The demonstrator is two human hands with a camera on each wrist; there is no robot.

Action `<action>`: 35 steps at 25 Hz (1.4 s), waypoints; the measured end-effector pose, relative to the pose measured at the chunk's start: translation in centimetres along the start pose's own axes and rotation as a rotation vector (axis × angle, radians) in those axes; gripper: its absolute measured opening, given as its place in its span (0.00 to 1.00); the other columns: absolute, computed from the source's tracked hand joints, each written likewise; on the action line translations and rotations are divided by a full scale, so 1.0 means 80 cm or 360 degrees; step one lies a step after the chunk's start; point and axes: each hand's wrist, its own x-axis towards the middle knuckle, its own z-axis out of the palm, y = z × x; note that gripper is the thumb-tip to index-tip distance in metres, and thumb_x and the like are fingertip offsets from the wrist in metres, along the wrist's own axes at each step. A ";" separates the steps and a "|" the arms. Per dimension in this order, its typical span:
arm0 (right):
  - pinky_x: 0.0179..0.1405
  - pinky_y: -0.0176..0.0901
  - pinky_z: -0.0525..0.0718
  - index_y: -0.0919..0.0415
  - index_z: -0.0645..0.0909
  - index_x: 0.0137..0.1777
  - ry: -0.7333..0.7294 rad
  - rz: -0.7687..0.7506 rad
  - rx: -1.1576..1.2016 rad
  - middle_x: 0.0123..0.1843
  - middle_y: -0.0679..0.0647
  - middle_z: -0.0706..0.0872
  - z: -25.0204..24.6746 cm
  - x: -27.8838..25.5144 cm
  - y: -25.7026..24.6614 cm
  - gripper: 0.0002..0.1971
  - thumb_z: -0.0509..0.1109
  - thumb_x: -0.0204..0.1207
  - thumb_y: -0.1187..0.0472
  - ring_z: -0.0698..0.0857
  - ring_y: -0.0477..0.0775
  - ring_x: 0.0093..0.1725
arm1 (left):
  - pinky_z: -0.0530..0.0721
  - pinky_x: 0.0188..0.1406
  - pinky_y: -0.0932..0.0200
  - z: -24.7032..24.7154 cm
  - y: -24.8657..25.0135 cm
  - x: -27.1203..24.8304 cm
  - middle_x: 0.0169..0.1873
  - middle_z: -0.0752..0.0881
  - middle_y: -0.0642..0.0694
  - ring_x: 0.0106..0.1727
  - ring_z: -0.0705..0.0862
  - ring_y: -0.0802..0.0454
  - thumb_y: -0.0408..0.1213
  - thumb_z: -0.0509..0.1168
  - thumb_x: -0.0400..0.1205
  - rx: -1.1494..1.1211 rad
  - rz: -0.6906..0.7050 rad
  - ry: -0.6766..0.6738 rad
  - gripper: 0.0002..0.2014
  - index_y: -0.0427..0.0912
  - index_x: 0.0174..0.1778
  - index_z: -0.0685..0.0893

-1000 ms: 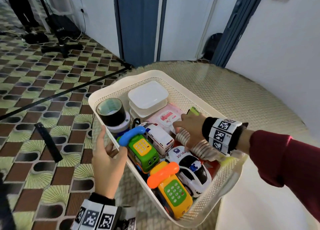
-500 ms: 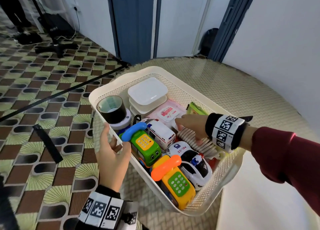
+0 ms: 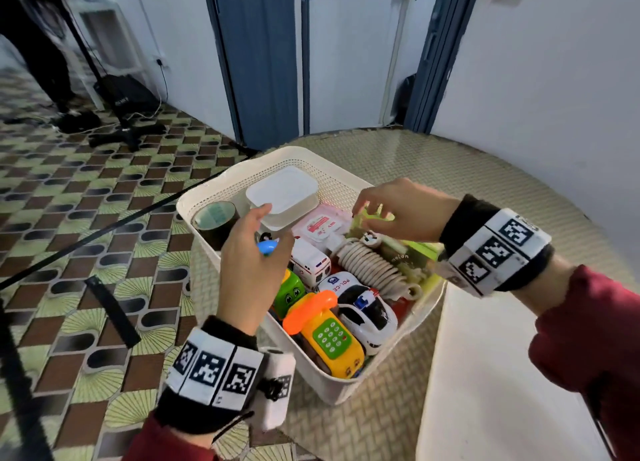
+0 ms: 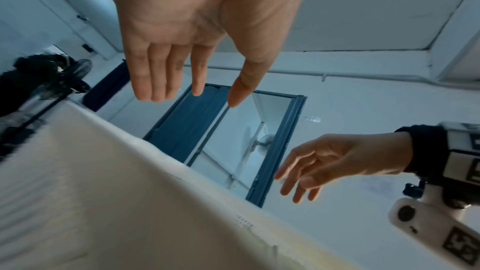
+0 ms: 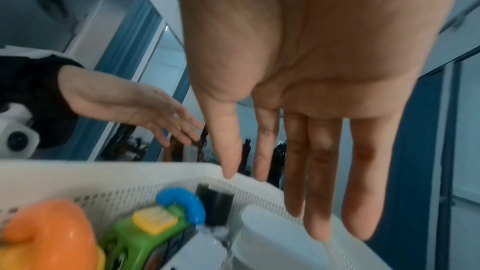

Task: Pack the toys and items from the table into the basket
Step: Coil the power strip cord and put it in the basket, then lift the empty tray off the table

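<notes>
The white mesh basket stands on the round woven table and is full. In it lie a white lidded box, a dark tape roll, a pink wipes pack, a toy ambulance, a police car, a green toy phone, a yellow toy phone with an orange handset, a coiled cream cable and a green packet. My left hand hovers over the basket's left side, fingers straight and empty. My right hand hovers over the far right side, also empty.
The woven table reaches the white wall on the right. A white surface lies at lower right. Left of the table is patterned floor with a tripod base, a black cable and a black strap. A person's legs stand at far left.
My left hand has left the basket's near rim and risen over the toys. My right hand has lifted off the coiled cable toward the green packet. My head has moved, so the view has shifted.
</notes>
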 end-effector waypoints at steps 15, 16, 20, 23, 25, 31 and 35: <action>0.40 0.43 0.80 0.43 0.84 0.42 0.0481 0.0634 0.0622 0.39 0.41 0.87 0.167 -0.370 0.126 0.10 0.68 0.74 0.62 0.80 0.39 0.34 | 0.80 0.48 0.54 0.258 0.068 -0.272 0.36 0.82 0.53 0.44 0.83 0.48 0.37 0.64 0.80 0.0035 -0.0354 -0.0356 0.08 0.44 0.55 0.81; 0.41 0.42 0.78 0.44 0.84 0.43 0.0425 0.0733 0.0656 0.41 0.43 0.88 0.193 -0.393 0.135 0.11 0.67 0.74 0.63 0.79 0.40 0.34 | 0.81 0.50 0.53 0.271 0.054 -0.295 0.37 0.81 0.53 0.46 0.84 0.47 0.38 0.64 0.80 0.0121 -0.0467 -0.0401 0.10 0.44 0.56 0.80; 0.62 0.49 0.73 0.57 0.70 0.72 0.0173 0.1290 0.0762 0.66 0.61 0.77 0.283 -0.471 0.150 0.26 0.68 0.73 0.65 0.76 0.60 0.61 | 0.78 0.58 0.51 0.306 -0.003 -0.378 0.55 0.82 0.41 0.58 0.81 0.42 0.44 0.66 0.78 0.0511 -0.0734 -0.0523 0.19 0.42 0.63 0.76; 0.73 0.57 0.63 0.64 0.55 0.79 0.0199 0.1657 0.0978 0.72 0.70 0.65 0.328 -0.508 0.145 0.39 0.71 0.70 0.69 0.65 0.70 0.72 | 0.78 0.58 0.50 0.314 -0.028 -0.427 0.60 0.79 0.37 0.61 0.79 0.39 0.43 0.69 0.77 0.0506 -0.0886 -0.0443 0.24 0.38 0.66 0.72; 0.73 0.53 0.64 0.71 0.55 0.78 0.0214 0.1709 0.1212 0.72 0.72 0.67 0.348 -0.519 0.137 0.37 0.68 0.70 0.76 0.67 0.70 0.73 | 0.77 0.58 0.51 0.312 -0.037 -0.451 0.64 0.79 0.37 0.63 0.79 0.39 0.44 0.71 0.77 0.0453 -0.0980 -0.0390 0.28 0.37 0.68 0.69; 0.65 0.49 0.75 0.71 0.57 0.74 0.0229 0.1734 0.1493 0.65 0.69 0.78 0.379 -0.527 0.093 0.37 0.71 0.68 0.77 0.78 0.66 0.66 | 0.74 0.61 0.58 0.304 -0.053 -0.499 0.69 0.77 0.37 0.66 0.79 0.41 0.35 0.75 0.74 0.0085 -0.1195 -0.0336 0.42 0.33 0.79 0.57; 0.61 0.56 0.83 0.60 0.57 0.61 0.0170 0.1644 0.1624 0.60 0.64 0.78 0.403 -0.530 0.036 0.35 0.79 0.63 0.73 0.82 0.66 0.59 | 0.69 0.66 0.60 0.285 -0.073 -0.527 0.68 0.72 0.42 0.66 0.73 0.51 0.16 0.71 0.71 -0.0417 -0.1307 -0.0071 0.51 0.42 0.83 0.45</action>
